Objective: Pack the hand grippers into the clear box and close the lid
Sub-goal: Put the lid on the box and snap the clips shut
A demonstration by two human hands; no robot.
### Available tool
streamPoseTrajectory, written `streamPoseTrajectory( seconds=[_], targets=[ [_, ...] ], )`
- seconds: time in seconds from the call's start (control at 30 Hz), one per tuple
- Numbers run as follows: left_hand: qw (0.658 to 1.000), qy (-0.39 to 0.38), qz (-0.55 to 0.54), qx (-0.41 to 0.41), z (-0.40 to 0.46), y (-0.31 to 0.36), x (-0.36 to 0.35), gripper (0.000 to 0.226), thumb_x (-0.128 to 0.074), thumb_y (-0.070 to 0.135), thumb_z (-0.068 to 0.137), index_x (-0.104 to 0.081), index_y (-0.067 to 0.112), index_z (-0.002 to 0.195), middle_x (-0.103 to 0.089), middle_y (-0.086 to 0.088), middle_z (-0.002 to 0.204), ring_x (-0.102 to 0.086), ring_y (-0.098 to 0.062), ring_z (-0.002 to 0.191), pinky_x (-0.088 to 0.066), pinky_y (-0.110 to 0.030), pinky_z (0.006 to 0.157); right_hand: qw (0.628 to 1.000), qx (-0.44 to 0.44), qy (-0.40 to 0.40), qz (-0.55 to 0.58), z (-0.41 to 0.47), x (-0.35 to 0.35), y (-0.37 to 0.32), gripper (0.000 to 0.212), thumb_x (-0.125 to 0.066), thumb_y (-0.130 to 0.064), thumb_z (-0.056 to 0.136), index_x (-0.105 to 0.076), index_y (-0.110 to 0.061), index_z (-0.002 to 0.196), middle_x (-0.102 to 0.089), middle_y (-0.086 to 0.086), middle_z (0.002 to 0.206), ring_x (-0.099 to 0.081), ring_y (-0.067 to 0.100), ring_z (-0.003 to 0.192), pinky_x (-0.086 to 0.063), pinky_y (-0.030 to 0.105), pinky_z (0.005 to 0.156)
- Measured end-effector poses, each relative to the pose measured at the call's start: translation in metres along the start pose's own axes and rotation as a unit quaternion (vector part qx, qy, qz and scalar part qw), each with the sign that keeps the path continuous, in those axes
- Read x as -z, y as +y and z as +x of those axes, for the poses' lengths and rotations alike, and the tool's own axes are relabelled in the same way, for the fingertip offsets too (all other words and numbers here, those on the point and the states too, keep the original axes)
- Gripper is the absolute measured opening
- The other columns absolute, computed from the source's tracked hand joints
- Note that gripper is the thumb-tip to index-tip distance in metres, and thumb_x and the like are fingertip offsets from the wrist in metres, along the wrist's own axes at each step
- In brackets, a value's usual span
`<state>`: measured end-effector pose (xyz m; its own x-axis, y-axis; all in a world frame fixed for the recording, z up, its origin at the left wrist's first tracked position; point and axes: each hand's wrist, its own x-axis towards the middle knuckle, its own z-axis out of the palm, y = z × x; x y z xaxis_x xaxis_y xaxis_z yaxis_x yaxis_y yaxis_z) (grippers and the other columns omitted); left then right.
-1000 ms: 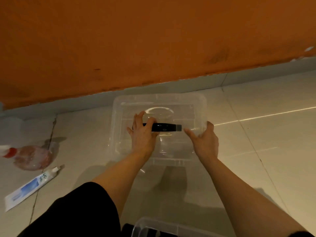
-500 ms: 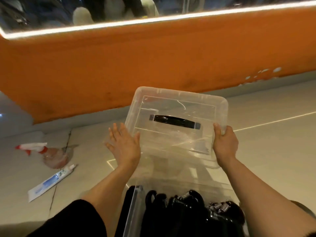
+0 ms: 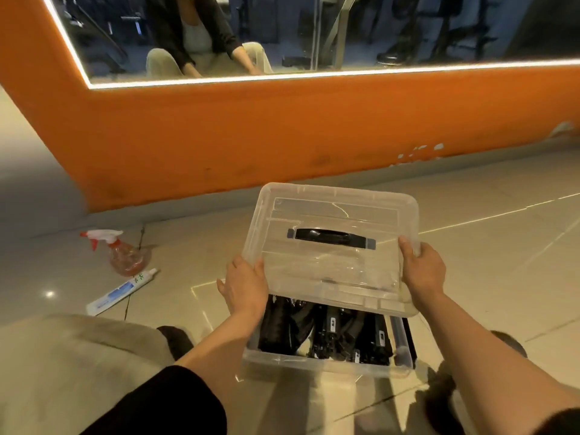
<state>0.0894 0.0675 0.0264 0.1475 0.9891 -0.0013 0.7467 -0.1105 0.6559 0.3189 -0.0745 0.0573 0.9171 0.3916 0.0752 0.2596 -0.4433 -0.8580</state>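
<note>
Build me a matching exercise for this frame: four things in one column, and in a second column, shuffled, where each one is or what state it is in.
Things:
1. lid
2. hand grippers
3. spray bottle
4. toothpaste tube

Places or states:
A. lying flat on the floor, nearer the person than the sprayer
B. held in the air by left hand and right hand
C. on the floor to the left, red trigger on top
D. packed inside the clear box

Pairs: 1-B, 2-D, 3-C, 4-A
</note>
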Motion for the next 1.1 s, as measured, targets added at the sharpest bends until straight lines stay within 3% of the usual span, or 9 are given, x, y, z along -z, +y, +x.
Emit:
streamPoseTrajectory(
  seconds=[0.13, 0.23, 0.37, 0.47, 0.6, 0.83, 1.0, 1.1],
  targets=[
    [1.0, -0.009, 0.01, 0.001, -0.03, -0.023, -0.004, 0.046, -0.041, 0.047, 0.094, -0.056, 0.008, 0.114, -0.062, -0.008, 0.106, -0.06, -0.029, 0.102, -0.04, -0.053, 0.101, 0.999, -0.034, 0.008, -0.018, -0.02, 0.01, 0.021, 0.039, -0.052, -0.039, 0.093, -0.049, -0.004, 0.112, -0.063, 0.022, 0.102, -0.062, 0.04, 0.086, -0.053, 0.052, 0.079],
    [0.999, -0.023, 0.03, 0.031, -0.048, -0.041, -0.011, 0.042, -0.04, 0.046, 0.095, -0.057, 0.01, 0.11, -0.063, -0.007, 0.104, -0.061, -0.028, 0.099, -0.041, -0.051, 0.1, 0.998, -0.036, -0.009, -0.041, -0.035, 0.014, 0.044, 0.033, -0.05, -0.029, 0.095, -0.054, 0.0, 0.113, -0.063, 0.02, 0.103, -0.059, 0.033, 0.085, -0.049, 0.04, 0.078],
    [0.998, -0.01, 0.041, 0.041, -0.065, -0.054, -0.014, 0.025, -0.044, 0.028, 0.097, -0.053, 0.007, 0.106, -0.059, -0.012, 0.105, -0.055, -0.029, 0.098, -0.046, -0.042, 0.089, 0.996, -0.039, -0.033, -0.067, -0.056, 0.017, 0.072, 0.029, -0.049, -0.023, 0.096, -0.061, 0.002, 0.106, -0.065, 0.021, 0.099, -0.052, 0.027, 0.081, -0.037, 0.03, 0.072],
    [0.998, -0.014, 0.051, 0.042, -0.073, -0.057, -0.014, 0.025, -0.042, 0.026, 0.098, -0.05, 0.006, 0.112, -0.055, -0.013, 0.112, -0.049, -0.028, 0.105, -0.042, -0.039, 0.092, 0.995, -0.022, -0.057, -0.084, -0.063, 0.016, 0.08, 0.03, -0.046, -0.022, 0.097, -0.063, 0.001, 0.107, -0.066, 0.019, 0.098, -0.051, 0.026, 0.078, -0.033, 0.028, 0.07],
    [0.994, -0.032, 0.073, 0.069, -0.074, -0.063, -0.016, 0.029, -0.04, 0.027, 0.099, -0.047, 0.007, 0.12, -0.052, -0.015, 0.119, -0.048, -0.03, 0.11, -0.041, -0.038, 0.094, 0.99, 0.002, -0.082, -0.116, -0.064, 0.011, 0.089, 0.03, -0.044, -0.02, 0.097, -0.064, 0.001, 0.105, -0.066, 0.019, 0.089, -0.052, 0.028, 0.073, -0.032, 0.03, 0.063],
    [0.991, -0.072, 0.08, 0.083, -0.064, -0.066, -0.025, 0.03, -0.038, 0.03, 0.099, -0.046, 0.011, 0.121, -0.054, -0.013, 0.112, -0.057, -0.029, 0.1, -0.049, -0.04, 0.087, 0.987, -0.006, -0.087, -0.134, -0.062, 0.007, 0.099, 0.026, -0.048, -0.012, 0.095, -0.067, 0.005, 0.099, -0.062, 0.019, 0.072, -0.052, 0.034, 0.064, -0.04, 0.034, 0.06],
    [0.991, -0.062, 0.063, 0.102, -0.052, -0.073, -0.032, 0.036, -0.031, 0.035, 0.1, -0.054, 0.01, 0.111, -0.061, -0.011, 0.101, -0.061, -0.027, 0.091, -0.053, -0.042, 0.082, 0.989, -0.014, -0.109, -0.101, -0.064, -0.001, 0.101, 0.033, -0.044, -0.015, 0.098, -0.056, -0.002, 0.126, -0.065, 0.023, 0.106, -0.056, 0.035, 0.088, -0.042, 0.037, 0.078],
    [0.99, -0.074, 0.025, 0.119, -0.048, -0.075, -0.03, 0.031, -0.037, 0.034, 0.099, -0.057, 0.011, 0.104, -0.063, -0.009, 0.095, -0.063, -0.024, 0.086, -0.054, -0.039, 0.08, 0.99, -0.035, -0.113, -0.073, -0.062, -0.004, 0.102, 0.036, -0.045, -0.018, 0.098, -0.053, -0.005, 0.13, -0.064, 0.02, 0.117, -0.056, 0.034, 0.096, -0.041, 0.036, 0.085]
  ],
)
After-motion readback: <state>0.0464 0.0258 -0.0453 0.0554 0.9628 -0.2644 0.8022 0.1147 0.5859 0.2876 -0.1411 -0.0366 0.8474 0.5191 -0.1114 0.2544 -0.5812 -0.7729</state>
